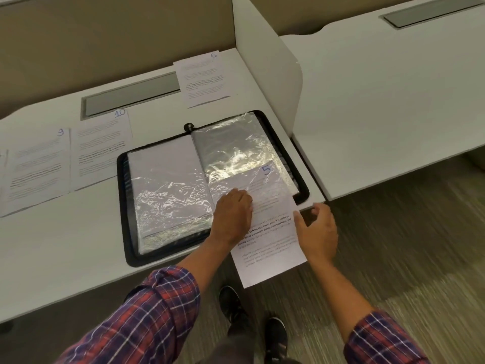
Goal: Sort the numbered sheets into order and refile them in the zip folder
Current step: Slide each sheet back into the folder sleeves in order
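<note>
sheet 5 (270, 245) half inside the right sleeve of the open zip folder (122, 185) | our left hand (232, 214) bent onto it; grip we cannot tell | our right hand (319, 232) loose; thumb at its edge

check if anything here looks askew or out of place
Sheet 5 is only partly inside the zip folder's right-hand sleeve, tilted, with its lower end sticking out past the desk edge. Both sleeves look crinkled.
</note>
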`<action>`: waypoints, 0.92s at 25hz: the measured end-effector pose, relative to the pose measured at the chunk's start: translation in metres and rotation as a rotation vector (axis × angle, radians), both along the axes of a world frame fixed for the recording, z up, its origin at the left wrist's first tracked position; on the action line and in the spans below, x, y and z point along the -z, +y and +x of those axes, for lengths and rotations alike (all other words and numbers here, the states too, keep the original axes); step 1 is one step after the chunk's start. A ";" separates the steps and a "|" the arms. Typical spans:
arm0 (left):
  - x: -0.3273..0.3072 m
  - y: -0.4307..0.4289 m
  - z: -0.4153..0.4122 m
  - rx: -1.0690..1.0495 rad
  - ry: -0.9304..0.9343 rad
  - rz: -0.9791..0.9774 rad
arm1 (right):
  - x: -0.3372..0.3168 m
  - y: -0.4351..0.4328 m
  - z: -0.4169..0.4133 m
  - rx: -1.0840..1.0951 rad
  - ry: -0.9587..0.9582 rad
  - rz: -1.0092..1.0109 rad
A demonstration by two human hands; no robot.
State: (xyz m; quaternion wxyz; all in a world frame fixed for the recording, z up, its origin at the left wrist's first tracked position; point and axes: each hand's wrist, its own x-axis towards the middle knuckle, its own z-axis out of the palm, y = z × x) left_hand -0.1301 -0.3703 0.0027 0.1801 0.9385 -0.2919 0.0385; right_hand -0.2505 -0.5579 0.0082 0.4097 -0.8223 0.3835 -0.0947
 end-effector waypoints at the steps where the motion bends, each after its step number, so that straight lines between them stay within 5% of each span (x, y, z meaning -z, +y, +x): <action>1: 0.000 0.000 0.000 -0.004 0.005 -0.002 | 0.000 -0.005 -0.007 0.046 0.038 0.183; 5: -0.002 -0.003 -0.003 -0.027 0.018 -0.020 | 0.012 -0.011 -0.047 0.237 -0.060 0.870; 8: -0.007 -0.005 -0.004 -0.025 0.038 -0.044 | 0.016 0.009 -0.078 0.291 -0.196 1.159; 23: -0.026 0.002 -0.003 -0.056 0.168 -0.080 | -0.013 0.060 -0.019 0.306 -0.283 1.201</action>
